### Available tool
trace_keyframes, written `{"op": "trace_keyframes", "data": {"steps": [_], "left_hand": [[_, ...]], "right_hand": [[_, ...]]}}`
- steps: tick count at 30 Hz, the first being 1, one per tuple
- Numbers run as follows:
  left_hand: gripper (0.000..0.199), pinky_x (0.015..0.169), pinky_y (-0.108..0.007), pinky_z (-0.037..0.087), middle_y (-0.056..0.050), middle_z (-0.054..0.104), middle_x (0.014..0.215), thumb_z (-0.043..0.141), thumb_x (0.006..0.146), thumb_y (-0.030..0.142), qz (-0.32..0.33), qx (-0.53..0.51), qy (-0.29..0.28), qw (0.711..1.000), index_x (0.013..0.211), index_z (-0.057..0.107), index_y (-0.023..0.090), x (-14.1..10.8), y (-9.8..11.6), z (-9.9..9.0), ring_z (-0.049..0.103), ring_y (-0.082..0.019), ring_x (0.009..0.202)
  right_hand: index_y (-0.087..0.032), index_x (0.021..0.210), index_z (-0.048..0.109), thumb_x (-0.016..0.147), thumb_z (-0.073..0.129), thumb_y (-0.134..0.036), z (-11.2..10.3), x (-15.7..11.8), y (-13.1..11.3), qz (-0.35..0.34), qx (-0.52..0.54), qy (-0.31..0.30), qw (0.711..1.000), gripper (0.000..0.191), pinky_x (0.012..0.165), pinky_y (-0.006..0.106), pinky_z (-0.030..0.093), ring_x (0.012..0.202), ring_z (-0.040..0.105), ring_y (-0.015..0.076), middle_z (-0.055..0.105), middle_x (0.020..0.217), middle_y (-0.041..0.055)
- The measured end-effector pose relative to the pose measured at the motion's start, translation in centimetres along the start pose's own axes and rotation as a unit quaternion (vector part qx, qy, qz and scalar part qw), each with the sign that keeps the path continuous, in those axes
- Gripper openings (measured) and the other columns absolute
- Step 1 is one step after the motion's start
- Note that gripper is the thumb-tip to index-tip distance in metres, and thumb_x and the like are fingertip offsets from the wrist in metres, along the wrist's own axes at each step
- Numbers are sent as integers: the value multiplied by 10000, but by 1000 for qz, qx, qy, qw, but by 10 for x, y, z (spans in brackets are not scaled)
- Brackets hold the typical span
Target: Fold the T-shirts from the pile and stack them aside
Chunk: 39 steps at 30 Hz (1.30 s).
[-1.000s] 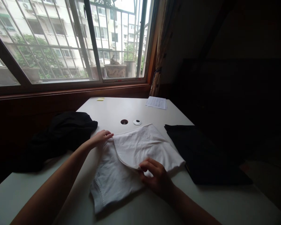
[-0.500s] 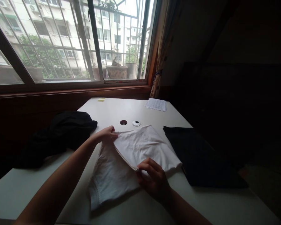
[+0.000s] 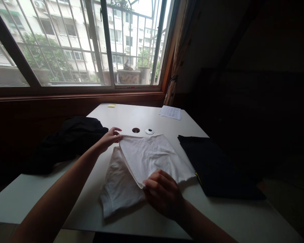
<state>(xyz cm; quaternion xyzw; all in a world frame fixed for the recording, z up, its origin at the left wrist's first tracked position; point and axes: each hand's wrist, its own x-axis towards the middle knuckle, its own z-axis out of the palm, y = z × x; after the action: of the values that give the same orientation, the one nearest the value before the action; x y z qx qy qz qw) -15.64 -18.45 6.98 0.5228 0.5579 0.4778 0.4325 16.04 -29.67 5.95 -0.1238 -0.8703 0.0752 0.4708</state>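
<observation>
A white cloth garment [image 3: 154, 155] lies partly folded on the white table, its upper layer lifted along the left edge. My left hand [image 3: 111, 136] pinches the far left corner of that layer between thumb and fingers, with the index finger extended. Closer to me, my right hand [image 3: 162, 192] grips the near corner of the same layer, its fingers curled. Under the raised edge, the lower part of the garment spreads toward the near left, with a stitched hem at its end.
Bunched black cloth [image 3: 73, 141] lies at the left of the white table [image 3: 86, 209]; folded dark cloth [image 3: 218, 168] lies at the right. Toward the window are papers [image 3: 170, 112], a yellow note [image 3: 111, 105], a round hole [image 3: 136, 130] and its cover [image 3: 149, 131].
Both hands have shifted slightly left with the upper layer, and its left edge has moved over more of the lower part. The view has shifted a little.
</observation>
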Motion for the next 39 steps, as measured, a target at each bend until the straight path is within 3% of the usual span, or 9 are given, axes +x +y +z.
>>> {"op": "trace_keyframes", "data": {"steps": [9, 14, 19, 29, 39], "left_hand": [[513, 734, -295, 460, 11, 597, 858, 795, 724, 383, 6, -29, 64, 998, 1149, 588, 184, -25, -4, -27, 596, -152, 781], [515, 692, -286, 452, 12, 596, 827, 793, 700, 385, -17, 12, 22, 1000, 1133, 611, 175, -32, -23, -44, 581, -152, 738], [493, 623, -257, 405, 10, 605, 853, 782, 716, 384, -11, 19, 35, 999, 1143, 630, 190, -34, -43, -51, 548, -128, 687], [463, 596, -226, 381, 37, 555, 799, 788, 674, 282, 33, -135, 94, 986, 1100, 625, 198, -33, -41, -46, 521, -108, 669], [428, 552, -229, 343, 21, 564, 783, 728, 654, 261, 42, -90, 126, 987, 1065, 643, 178, -35, -36, -47, 491, -111, 625]], "right_hand": [[-160, 1094, 599, 868, 628, -98, 25, 26, -37, -37, -23, -66, 997, 236, 696, 350, 483, 757, 544, 184, 640, 825, 44], [-157, 987, 600, 928, 554, -142, 49, 27, -45, -50, -37, -117, 991, 76, 665, 327, 463, 713, 502, 177, 602, 773, 38], [-158, 938, 590, 936, 531, -155, 60, 28, -50, -64, -34, -158, 985, 59, 653, 328, 455, 703, 503, 183, 595, 772, 41], [-152, 1030, 589, 895, 584, -125, 56, 36, -56, -44, -26, -75, 996, 138, 644, 328, 456, 691, 493, 167, 603, 774, 33], [-141, 1044, 602, 935, 562, -188, 68, 34, -63, -59, -33, -86, 994, 124, 650, 342, 461, 698, 493, 171, 604, 775, 37]]}}
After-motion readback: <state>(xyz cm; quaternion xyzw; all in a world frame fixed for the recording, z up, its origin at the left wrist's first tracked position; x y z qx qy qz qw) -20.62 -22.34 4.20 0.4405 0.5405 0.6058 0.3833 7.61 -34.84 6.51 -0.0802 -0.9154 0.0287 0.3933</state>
